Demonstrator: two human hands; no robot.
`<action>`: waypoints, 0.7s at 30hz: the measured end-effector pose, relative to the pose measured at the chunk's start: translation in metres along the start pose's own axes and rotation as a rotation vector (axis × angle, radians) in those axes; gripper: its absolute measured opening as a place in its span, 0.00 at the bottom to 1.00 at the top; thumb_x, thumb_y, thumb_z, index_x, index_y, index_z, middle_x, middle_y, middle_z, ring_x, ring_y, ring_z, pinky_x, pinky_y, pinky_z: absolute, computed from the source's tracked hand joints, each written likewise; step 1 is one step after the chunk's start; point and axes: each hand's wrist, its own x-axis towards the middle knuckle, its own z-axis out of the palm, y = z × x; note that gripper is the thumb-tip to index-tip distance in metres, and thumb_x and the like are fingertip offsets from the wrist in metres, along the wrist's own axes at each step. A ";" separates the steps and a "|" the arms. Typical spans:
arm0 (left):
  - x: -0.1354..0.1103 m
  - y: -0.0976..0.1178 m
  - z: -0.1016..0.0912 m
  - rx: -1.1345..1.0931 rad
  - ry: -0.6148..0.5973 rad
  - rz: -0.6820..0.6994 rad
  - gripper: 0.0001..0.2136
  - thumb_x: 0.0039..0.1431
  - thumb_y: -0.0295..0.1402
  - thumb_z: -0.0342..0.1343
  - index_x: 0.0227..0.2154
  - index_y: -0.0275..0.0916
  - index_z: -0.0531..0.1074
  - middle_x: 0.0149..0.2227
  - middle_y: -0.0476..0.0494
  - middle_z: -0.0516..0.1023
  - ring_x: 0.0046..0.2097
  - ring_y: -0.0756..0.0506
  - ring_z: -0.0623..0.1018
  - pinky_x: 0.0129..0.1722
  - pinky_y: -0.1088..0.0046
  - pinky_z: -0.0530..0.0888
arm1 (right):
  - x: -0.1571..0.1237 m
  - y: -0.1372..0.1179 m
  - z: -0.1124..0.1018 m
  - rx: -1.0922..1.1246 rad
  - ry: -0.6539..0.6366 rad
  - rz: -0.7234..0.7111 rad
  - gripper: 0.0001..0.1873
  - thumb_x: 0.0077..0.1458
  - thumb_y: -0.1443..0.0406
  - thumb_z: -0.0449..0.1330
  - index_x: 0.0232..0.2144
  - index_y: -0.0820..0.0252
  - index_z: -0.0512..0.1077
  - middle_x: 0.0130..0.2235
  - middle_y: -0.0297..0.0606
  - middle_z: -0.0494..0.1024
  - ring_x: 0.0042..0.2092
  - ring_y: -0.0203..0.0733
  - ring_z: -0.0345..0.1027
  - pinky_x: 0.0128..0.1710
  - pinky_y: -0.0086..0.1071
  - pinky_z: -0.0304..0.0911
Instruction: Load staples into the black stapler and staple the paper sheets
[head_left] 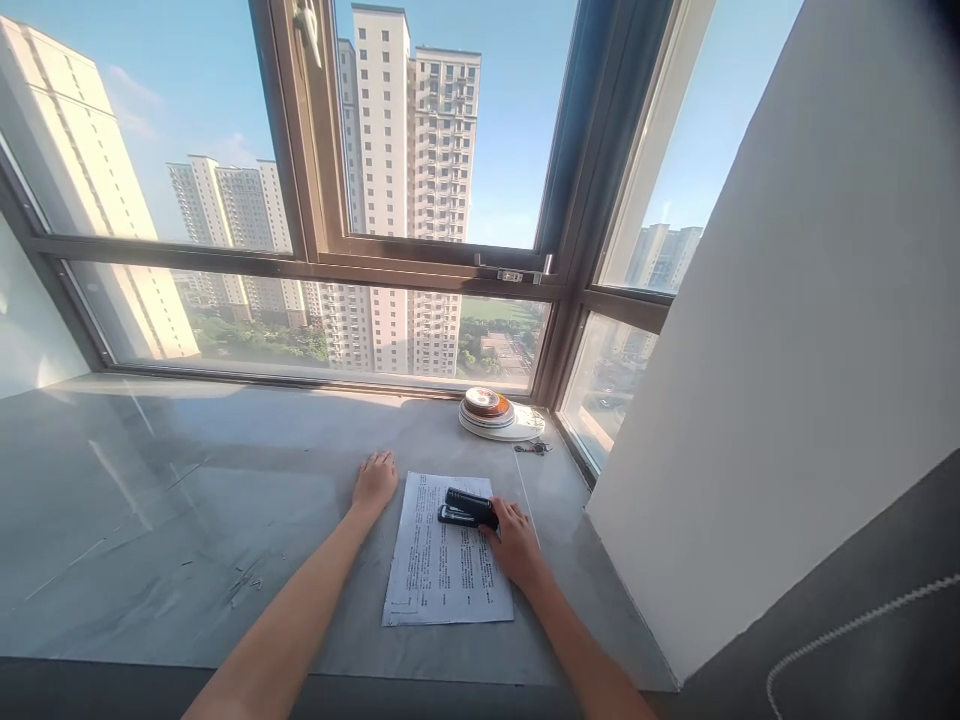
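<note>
A black stapler point(466, 508) lies over the upper part of a printed sheet of paper point(450, 590), its two arms apart at the left end. My right hand point(516, 545) is closed around the stapler's right end. The paper rests flat on the grey stone sill, and several lines of dark print show on it. Left of the paper's top corner, my left hand point(375, 482) rests on the sill with its fingers curled in. Whether it holds anything is hidden. It touches neither the paper nor the stapler.
Stacked plates point(487, 412) stand by the window corner, with a small dark item point(532, 449) like a watch or keychain in front. Small dark bits point(244, 580) are scattered on the sill point(187, 480) at left. A white wall point(765, 330) bounds the right side.
</note>
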 end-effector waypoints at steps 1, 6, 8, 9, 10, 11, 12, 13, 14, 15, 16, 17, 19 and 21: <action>-0.010 0.003 -0.001 0.004 0.015 0.001 0.21 0.69 0.31 0.42 0.59 0.36 0.71 0.65 0.34 0.69 0.69 0.35 0.64 0.67 0.52 0.61 | 0.000 -0.001 -0.001 -0.003 -0.002 0.000 0.17 0.63 0.63 0.56 0.54 0.51 0.68 0.53 0.42 0.76 0.55 0.55 0.66 0.51 0.43 0.60; -0.057 0.018 -0.004 0.024 0.068 -0.037 0.20 0.70 0.31 0.41 0.57 0.36 0.73 0.62 0.33 0.72 0.67 0.34 0.66 0.65 0.51 0.62 | -0.001 -0.006 -0.008 -0.011 -0.012 0.001 0.17 0.60 0.64 0.60 0.52 0.51 0.70 0.50 0.41 0.78 0.53 0.53 0.68 0.52 0.42 0.60; -0.068 0.021 -0.005 0.024 0.086 -0.049 0.20 0.69 0.31 0.41 0.56 0.36 0.72 0.61 0.32 0.73 0.66 0.34 0.67 0.65 0.51 0.63 | -0.002 -0.006 -0.011 0.015 -0.025 -0.010 0.17 0.58 0.64 0.61 0.51 0.51 0.71 0.49 0.40 0.78 0.52 0.52 0.68 0.52 0.42 0.60; -0.070 0.022 -0.006 0.020 0.093 -0.054 0.20 0.69 0.31 0.41 0.57 0.36 0.72 0.61 0.32 0.73 0.66 0.34 0.68 0.65 0.51 0.63 | -0.002 -0.005 -0.013 0.036 -0.038 -0.012 0.18 0.58 0.64 0.61 0.51 0.50 0.71 0.48 0.39 0.78 0.52 0.52 0.68 0.53 0.42 0.60; -0.072 0.023 -0.008 0.013 0.097 -0.058 0.20 0.69 0.31 0.41 0.57 0.37 0.71 0.60 0.32 0.74 0.65 0.34 0.69 0.64 0.52 0.64 | -0.003 -0.004 -0.014 0.061 -0.053 -0.010 0.18 0.57 0.65 0.61 0.51 0.50 0.72 0.48 0.39 0.78 0.53 0.51 0.68 0.53 0.42 0.61; -0.072 0.023 -0.011 0.003 0.097 -0.059 0.20 0.69 0.31 0.41 0.57 0.37 0.70 0.59 0.32 0.74 0.64 0.35 0.69 0.64 0.52 0.64 | -0.003 -0.003 -0.016 0.088 -0.063 -0.003 0.19 0.56 0.65 0.61 0.51 0.50 0.72 0.48 0.38 0.78 0.53 0.51 0.68 0.54 0.42 0.61; -0.072 0.024 -0.014 -0.012 0.096 -0.060 0.19 0.69 0.30 0.42 0.58 0.37 0.70 0.58 0.32 0.74 0.63 0.35 0.70 0.63 0.53 0.65 | -0.004 -0.002 -0.017 0.114 -0.069 0.008 0.19 0.56 0.65 0.61 0.51 0.51 0.73 0.47 0.38 0.78 0.53 0.51 0.68 0.55 0.42 0.61; -0.072 0.026 -0.018 -0.032 0.100 -0.065 0.20 0.68 0.29 0.42 0.59 0.37 0.69 0.59 0.32 0.74 0.62 0.36 0.71 0.63 0.53 0.66 | -0.004 -0.001 -0.019 0.139 -0.070 0.021 0.20 0.55 0.66 0.61 0.51 0.51 0.73 0.47 0.38 0.78 0.53 0.51 0.68 0.55 0.42 0.61; -0.073 0.028 -0.022 -0.057 0.117 -0.071 0.20 0.68 0.28 0.42 0.59 0.37 0.68 0.59 0.33 0.73 0.62 0.36 0.71 0.62 0.54 0.67 | -0.004 0.000 -0.020 0.161 -0.068 0.031 0.20 0.54 0.66 0.61 0.51 0.52 0.74 0.47 0.38 0.78 0.53 0.50 0.68 0.56 0.42 0.61; -0.076 0.030 -0.026 -0.090 0.149 -0.078 0.21 0.67 0.25 0.41 0.59 0.37 0.68 0.61 0.33 0.71 0.62 0.37 0.70 0.62 0.55 0.67 | -0.004 0.001 -0.021 0.180 -0.067 0.034 0.21 0.54 0.65 0.62 0.51 0.52 0.74 0.47 0.38 0.78 0.53 0.50 0.69 0.56 0.43 0.62; -0.081 0.034 -0.030 -0.134 0.188 -0.084 0.22 0.66 0.23 0.39 0.59 0.37 0.68 0.61 0.33 0.70 0.62 0.37 0.70 0.61 0.56 0.69 | -0.004 0.002 -0.022 0.198 -0.065 0.033 0.20 0.54 0.65 0.62 0.51 0.53 0.75 0.47 0.39 0.78 0.52 0.50 0.69 0.56 0.43 0.62; -0.087 0.039 -0.032 -0.192 0.217 -0.081 0.23 0.65 0.22 0.37 0.57 0.37 0.69 0.60 0.33 0.70 0.62 0.38 0.71 0.60 0.57 0.70 | -0.003 0.002 -0.022 0.214 -0.064 0.026 0.20 0.54 0.64 0.62 0.50 0.53 0.75 0.47 0.39 0.78 0.53 0.51 0.69 0.56 0.43 0.62; -0.104 0.050 -0.033 -0.327 0.200 -0.013 0.23 0.66 0.22 0.35 0.54 0.37 0.71 0.57 0.34 0.73 0.59 0.39 0.73 0.57 0.60 0.73 | -0.003 0.003 -0.023 0.243 -0.065 0.011 0.20 0.54 0.62 0.63 0.51 0.53 0.75 0.47 0.40 0.78 0.53 0.51 0.69 0.56 0.44 0.62; -0.120 0.062 -0.031 -0.427 0.062 0.134 0.21 0.67 0.26 0.37 0.54 0.40 0.72 0.56 0.37 0.75 0.59 0.40 0.74 0.58 0.61 0.73 | -0.003 0.005 -0.023 0.266 -0.066 0.009 0.22 0.56 0.60 0.62 0.54 0.52 0.74 0.48 0.40 0.78 0.53 0.52 0.69 0.56 0.45 0.62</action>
